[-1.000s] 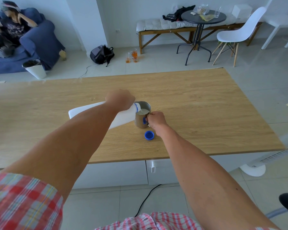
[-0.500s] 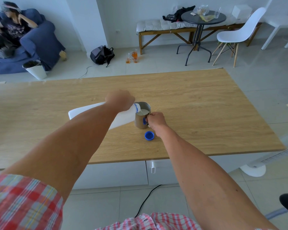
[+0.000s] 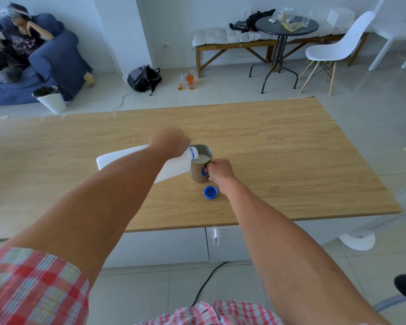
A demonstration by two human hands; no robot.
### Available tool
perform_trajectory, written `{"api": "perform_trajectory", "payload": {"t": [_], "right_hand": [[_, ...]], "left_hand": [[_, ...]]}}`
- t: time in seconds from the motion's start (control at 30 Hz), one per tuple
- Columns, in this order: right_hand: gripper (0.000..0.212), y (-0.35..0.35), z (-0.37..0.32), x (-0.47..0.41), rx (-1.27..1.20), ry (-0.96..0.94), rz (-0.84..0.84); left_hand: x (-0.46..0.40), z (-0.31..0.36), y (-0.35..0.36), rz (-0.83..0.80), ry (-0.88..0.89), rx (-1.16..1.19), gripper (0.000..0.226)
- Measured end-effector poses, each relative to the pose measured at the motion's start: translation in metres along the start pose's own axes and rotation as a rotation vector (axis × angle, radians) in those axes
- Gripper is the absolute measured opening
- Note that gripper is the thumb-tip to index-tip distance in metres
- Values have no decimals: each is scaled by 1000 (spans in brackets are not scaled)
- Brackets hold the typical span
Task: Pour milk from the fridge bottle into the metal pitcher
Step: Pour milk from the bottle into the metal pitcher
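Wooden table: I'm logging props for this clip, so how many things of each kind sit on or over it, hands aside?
Milk bottle: 1
Metal pitcher: 1
Blue cap: 1
Total: 3

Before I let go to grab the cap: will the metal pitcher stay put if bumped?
Probably. The metal pitcher stands upright on the flat table and looks well filled with milk, so it should feel heavy and steady. A hard knock from the bottle resting at its rim could still slop milk. Its smooth wall may slide rather than tip.
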State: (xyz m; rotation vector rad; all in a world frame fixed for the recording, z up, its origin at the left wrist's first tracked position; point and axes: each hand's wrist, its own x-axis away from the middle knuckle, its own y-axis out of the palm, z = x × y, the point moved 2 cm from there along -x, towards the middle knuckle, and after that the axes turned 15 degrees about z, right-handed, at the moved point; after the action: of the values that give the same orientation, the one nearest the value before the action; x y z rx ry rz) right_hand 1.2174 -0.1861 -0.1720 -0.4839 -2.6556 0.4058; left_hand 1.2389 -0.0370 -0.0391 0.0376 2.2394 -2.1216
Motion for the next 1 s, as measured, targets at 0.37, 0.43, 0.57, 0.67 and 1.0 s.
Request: {"api": "perform_trajectory", "payload": {"t": [0.37,0.43,0.57,0.67,1.0], "right_hand": [[22,-1,2,-2,9,-14,-2],[22,0,1,-2,5,-12,0],[22,0,2,-3,-3,1,1],[22,2,3,-4,-11,7,3],[21,2,3,-4,-6,2,-2]], "left_hand": [[-1,1,1,3,16,-18,28],[-1,1,1,2,17,-20,28],[-2,1,1,7,21,-15,29],[-2,1,2,4,20,-17,27],[-3,2,2,7,35,-30,25]]}}
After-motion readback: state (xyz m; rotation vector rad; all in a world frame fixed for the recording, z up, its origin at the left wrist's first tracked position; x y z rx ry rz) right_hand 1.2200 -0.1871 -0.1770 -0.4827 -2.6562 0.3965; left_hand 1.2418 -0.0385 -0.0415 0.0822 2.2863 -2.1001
